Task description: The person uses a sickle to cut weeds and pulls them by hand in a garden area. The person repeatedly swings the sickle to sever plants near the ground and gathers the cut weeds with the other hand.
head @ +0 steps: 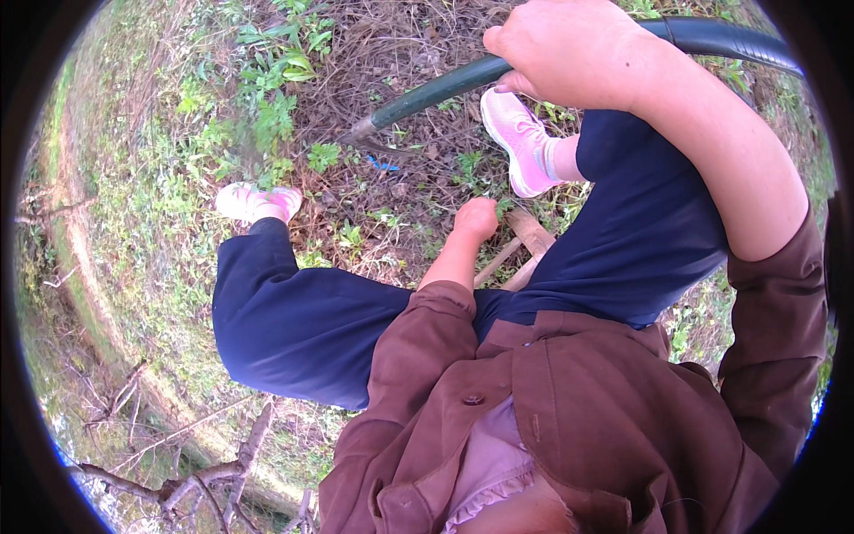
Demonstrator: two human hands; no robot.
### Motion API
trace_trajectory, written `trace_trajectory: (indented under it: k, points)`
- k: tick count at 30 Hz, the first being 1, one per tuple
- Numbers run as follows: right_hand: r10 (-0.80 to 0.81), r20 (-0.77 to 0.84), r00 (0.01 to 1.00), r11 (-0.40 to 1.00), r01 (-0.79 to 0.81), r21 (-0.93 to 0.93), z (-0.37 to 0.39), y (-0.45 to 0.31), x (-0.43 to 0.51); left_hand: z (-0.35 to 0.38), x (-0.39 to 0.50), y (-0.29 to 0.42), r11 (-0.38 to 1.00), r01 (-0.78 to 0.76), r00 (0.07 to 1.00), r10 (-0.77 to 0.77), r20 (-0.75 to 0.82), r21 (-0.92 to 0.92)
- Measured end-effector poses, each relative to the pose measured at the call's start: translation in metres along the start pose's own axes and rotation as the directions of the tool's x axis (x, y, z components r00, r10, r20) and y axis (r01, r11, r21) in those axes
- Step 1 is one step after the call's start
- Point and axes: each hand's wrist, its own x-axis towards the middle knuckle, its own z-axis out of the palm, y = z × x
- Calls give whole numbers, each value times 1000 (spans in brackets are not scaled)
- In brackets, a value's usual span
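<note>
My right hand [564, 53] grips the green handle [447, 83] of a hoe-like weeding tool at the top of the view. Its metal socket [362, 128] points down at the ground, and a thin dark blade [381, 148] lies low among leaf litter, partly hard to make out. Beyond my hand the black end of the handle [730, 41] runs off to the upper right. My left hand [476, 217] is curled between my knees, low over the soil, beside a small wooden stool [529, 232]. Greenery shows at its knuckles; what it holds, if anything, is hidden.
My pink shoes [524, 143] stand wide apart on the weedy ground. Leafy green weeds [273, 113] grow ahead on the left. A blue scrap [382, 163] lies near the blade. Bare branches [200, 477] spread at the lower left.
</note>
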Motion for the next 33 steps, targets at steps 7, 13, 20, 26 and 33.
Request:
trace_trajectory:
  k: [7,13,20,26,33]
  points:
    - [-15,-11,1000,1000,15,19,3,6,-2,5,-1,-6,989,13,998,-22,-61,-145]
    - [-15,5,1000,999,15,-35,5,4,-3,39,23,-39,970,-171,981,150,-125,-175]
    - [-78,-9,997,992,77,-98,15,1,2,47,30,-39,436,219,970,-193,147,-873]
    - [-41,38,998,991,46,-123,15,-1,2,28,20,-13,508,275,948,-287,141,-816]
    - [-109,-4,994,991,108,-81,19,5,-4,31,18,-7,608,352,920,-364,144,-711]
